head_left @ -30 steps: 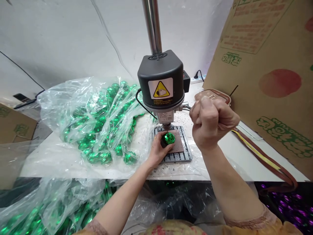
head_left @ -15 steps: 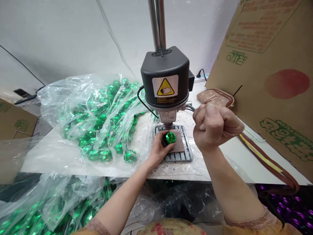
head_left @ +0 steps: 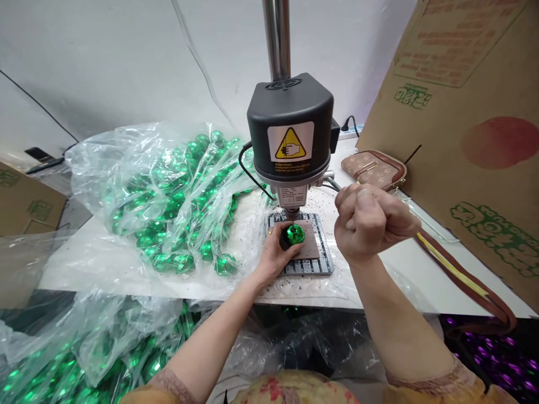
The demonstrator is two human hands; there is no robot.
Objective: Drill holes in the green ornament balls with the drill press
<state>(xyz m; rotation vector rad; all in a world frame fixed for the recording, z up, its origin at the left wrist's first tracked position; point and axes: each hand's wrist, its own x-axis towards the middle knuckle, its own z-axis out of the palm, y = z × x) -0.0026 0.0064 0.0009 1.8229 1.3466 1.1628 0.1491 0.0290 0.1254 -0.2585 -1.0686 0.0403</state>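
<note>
Under the chuck of a black drill press [head_left: 290,123], my left hand [head_left: 275,249] grips a shiny green faceted ball [head_left: 295,234] between thumb and fingers. The ball rests on a brownish pad [head_left: 310,247] over the slotted metal base [head_left: 326,261], with the thin bit at its top. My right hand [head_left: 370,221] is closed in a fist around the end of the press's feed lever [head_left: 332,182]; most of the grip is hidden by the fingers. Dark shavings lie scattered about the base.
A clear plastic bag [head_left: 126,168] of green balls spreads over the table's left side, with another bag [head_left: 96,348] below the edge. At right stand a brown purse [head_left: 374,168] with its strap and a large cardboard box [head_left: 471,140]. Purple balls [head_left: 497,359] lie lower right.
The view has shifted slightly, so the press appears a little further right. Both hands keep their hold, and the ball stays beneath the bit.
</note>
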